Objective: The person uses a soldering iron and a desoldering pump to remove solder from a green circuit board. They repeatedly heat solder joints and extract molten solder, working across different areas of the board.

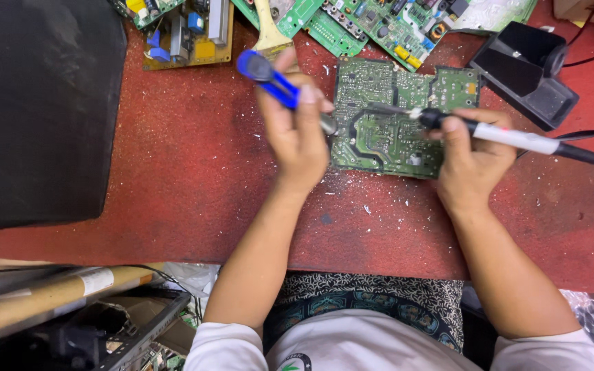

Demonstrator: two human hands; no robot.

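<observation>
A green circuit board (393,130) lies solder side up on the red bench top (187,158). My left hand (297,134) grips a blue desoldering pump (273,79), with its tip at the board's left edge. My right hand (472,161) holds a soldering iron (510,137) with a white and black handle. The iron's metal tip lies across the board's upper middle. Its cable runs off to the right.
More circuit boards (379,24) and a brush (269,31) lie along the far edge. A black soldering iron stand (527,72) sits at the upper right. A large black block (36,110) fills the left. Clutter lies below the bench at the lower left.
</observation>
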